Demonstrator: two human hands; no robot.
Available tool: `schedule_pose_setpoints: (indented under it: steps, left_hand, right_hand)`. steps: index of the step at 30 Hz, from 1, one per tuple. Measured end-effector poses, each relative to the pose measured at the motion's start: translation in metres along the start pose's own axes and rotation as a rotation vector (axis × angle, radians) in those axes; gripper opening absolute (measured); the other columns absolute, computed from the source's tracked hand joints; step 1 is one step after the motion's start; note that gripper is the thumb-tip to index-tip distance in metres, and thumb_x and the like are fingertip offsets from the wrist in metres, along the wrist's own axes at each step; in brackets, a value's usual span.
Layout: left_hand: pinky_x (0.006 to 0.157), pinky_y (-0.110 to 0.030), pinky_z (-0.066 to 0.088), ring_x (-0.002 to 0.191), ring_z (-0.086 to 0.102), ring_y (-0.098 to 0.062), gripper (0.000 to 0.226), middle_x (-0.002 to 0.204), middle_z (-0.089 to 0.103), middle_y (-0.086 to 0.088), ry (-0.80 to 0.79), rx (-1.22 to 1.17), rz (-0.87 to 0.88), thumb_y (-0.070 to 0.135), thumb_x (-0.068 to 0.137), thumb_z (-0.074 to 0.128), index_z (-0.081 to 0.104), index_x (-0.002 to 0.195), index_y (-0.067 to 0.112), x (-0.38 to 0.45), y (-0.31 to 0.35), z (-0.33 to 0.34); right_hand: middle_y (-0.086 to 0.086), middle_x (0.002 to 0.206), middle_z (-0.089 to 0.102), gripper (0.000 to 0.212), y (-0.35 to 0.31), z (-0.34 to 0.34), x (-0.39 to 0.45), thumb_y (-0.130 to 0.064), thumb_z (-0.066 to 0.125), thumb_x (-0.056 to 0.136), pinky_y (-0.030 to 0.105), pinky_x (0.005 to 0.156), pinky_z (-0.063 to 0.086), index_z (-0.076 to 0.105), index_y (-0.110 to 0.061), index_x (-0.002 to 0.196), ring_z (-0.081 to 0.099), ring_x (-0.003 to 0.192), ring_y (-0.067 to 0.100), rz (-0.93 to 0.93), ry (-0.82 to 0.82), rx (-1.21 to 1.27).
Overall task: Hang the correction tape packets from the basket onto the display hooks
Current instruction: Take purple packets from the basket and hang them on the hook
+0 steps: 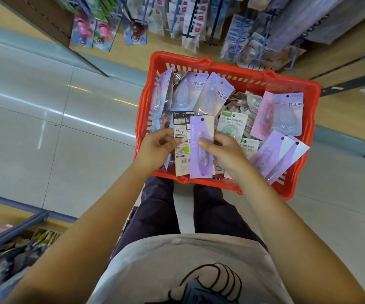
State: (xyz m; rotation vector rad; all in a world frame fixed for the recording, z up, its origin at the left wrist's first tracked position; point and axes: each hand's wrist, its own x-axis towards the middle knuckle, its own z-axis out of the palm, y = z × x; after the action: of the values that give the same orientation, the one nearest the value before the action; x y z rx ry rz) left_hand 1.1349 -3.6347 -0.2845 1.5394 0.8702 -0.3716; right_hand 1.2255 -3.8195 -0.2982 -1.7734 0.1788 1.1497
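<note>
Both grips pinched light, stiff-carded packets, right hand (225,150) the purple packet (201,148), left hand (155,148) a white-backed one (181,139); best held at card edges.

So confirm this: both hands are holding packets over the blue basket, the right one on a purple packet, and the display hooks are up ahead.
One thing is wrong: the basket is red, not blue. The head view shows it. The rest stands: the left hand and right hand both hold packets over it, the right one on a purple packet, and the display hooks are up ahead.
</note>
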Motion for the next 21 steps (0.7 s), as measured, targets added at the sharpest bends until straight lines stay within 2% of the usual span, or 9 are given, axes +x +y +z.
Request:
schedule_pose_setpoints:
  steps: [3, 6, 8, 10, 11, 13, 15, 18, 21]
  left_hand:
    - [0.082, -0.03, 0.063, 0.093, 0.075, -0.018, 0.018, 0.105, 0.076, -0.017, -0.055, -0.136, -0.039, 0.005, 0.103, 0.06, 0.071, 0.116, 0.009, -0.004, 0.011, 0.003]
    - [0.072, -0.028, 0.06, 0.086, 0.074, -0.009, 0.016, 0.096, 0.075, 0.001, -0.103, -0.304, -0.099, 0.01, 0.106, 0.055, 0.069, 0.107, 0.017, -0.007, 0.025, 0.01]
    - [0.08, -0.032, 0.058, 0.093, 0.073, -0.01, 0.012, 0.103, 0.076, 0.004, -0.151, -0.361, -0.123, 0.022, 0.106, 0.058, 0.066, 0.113, 0.019, -0.007, 0.031, 0.016]
    - [0.094, -0.04, 0.058, 0.112, 0.071, -0.016, 0.036, 0.123, 0.074, 0.002, -0.233, -0.361, -0.097, 0.033, 0.099, 0.068, 0.059, 0.131, 0.019, -0.007, 0.037, 0.027]
    - [0.1, -0.043, 0.056, 0.118, 0.069, -0.018, 0.05, 0.129, 0.072, 0.002, -0.25, -0.34, -0.086, 0.038, 0.092, 0.074, 0.056, 0.136, 0.022, -0.008, 0.039, 0.031]
    - [0.106, -0.044, 0.053, 0.12, 0.069, -0.017, 0.067, 0.128, 0.072, 0.006, -0.278, -0.275, -0.061, 0.04, 0.079, 0.083, 0.053, 0.137, 0.027, -0.011, 0.045, 0.043]
    - [0.107, -0.045, 0.052, 0.118, 0.07, -0.016, 0.064, 0.123, 0.075, 0.008, -0.313, -0.233, -0.026, 0.033, 0.077, 0.085, 0.055, 0.133, 0.027, -0.011, 0.051, 0.055]
    - [0.111, -0.047, 0.05, 0.119, 0.069, -0.017, 0.068, 0.126, 0.074, 0.003, -0.346, -0.197, 0.003, 0.026, 0.078, 0.086, 0.054, 0.138, 0.02, -0.01, 0.058, 0.071]
    - [0.111, -0.045, 0.05, 0.121, 0.068, -0.017, 0.077, 0.131, 0.072, 0.001, -0.414, -0.142, 0.01, 0.025, 0.078, 0.09, 0.05, 0.144, 0.019, -0.009, 0.063, 0.088]
  right_hand:
    - [0.011, 0.109, 0.076, 0.034, -0.005, -0.006, -0.006, -0.046, 0.083, 0.077, 0.051, 0.097, 0.051, 0.076, -0.02, 0.099, 0.069, 0.109, 0.036, 0.006, -0.034, 0.135]
    - [0.015, 0.1, 0.072, 0.05, -0.008, -0.014, -0.009, -0.056, 0.086, 0.066, 0.05, 0.092, 0.05, 0.076, -0.016, 0.096, 0.069, 0.098, 0.034, -0.002, -0.026, 0.221]
    - [0.018, 0.094, 0.07, 0.042, -0.013, -0.017, -0.015, -0.049, 0.083, 0.072, 0.047, 0.087, 0.053, 0.075, -0.013, 0.091, 0.068, 0.09, 0.031, -0.015, 0.004, 0.287]
    - [0.03, 0.112, 0.066, 0.049, -0.015, -0.019, -0.024, -0.048, 0.08, 0.076, 0.058, 0.1, 0.051, 0.073, -0.006, 0.101, 0.068, 0.103, 0.039, -0.062, 0.031, 0.337]
    - [0.029, 0.114, 0.066, 0.049, -0.016, -0.018, -0.027, -0.047, 0.078, 0.079, 0.058, 0.102, 0.049, 0.072, -0.004, 0.103, 0.067, 0.107, 0.04, -0.083, 0.042, 0.336]
    - [0.009, 0.097, 0.076, 0.027, -0.016, -0.023, -0.034, -0.039, 0.075, 0.088, 0.047, 0.095, 0.054, 0.075, -0.013, 0.095, 0.071, 0.1, 0.028, -0.109, 0.097, 0.318]
    - [-0.01, 0.079, 0.073, 0.012, -0.013, -0.033, -0.042, -0.031, 0.072, 0.093, 0.036, 0.085, 0.052, 0.072, -0.021, 0.086, 0.07, 0.087, 0.013, -0.11, 0.146, 0.306]
    - [-0.01, 0.091, 0.077, 0.008, -0.005, -0.05, -0.057, -0.026, 0.068, 0.096, 0.032, 0.087, 0.053, 0.073, -0.019, 0.097, 0.072, 0.097, 0.011, -0.117, 0.158, 0.41]
    - [0.005, 0.115, 0.076, 0.026, 0.003, -0.063, -0.07, -0.023, 0.062, 0.1, 0.038, 0.097, 0.055, 0.07, -0.009, 0.121, 0.071, 0.111, 0.021, -0.114, 0.154, 0.556]
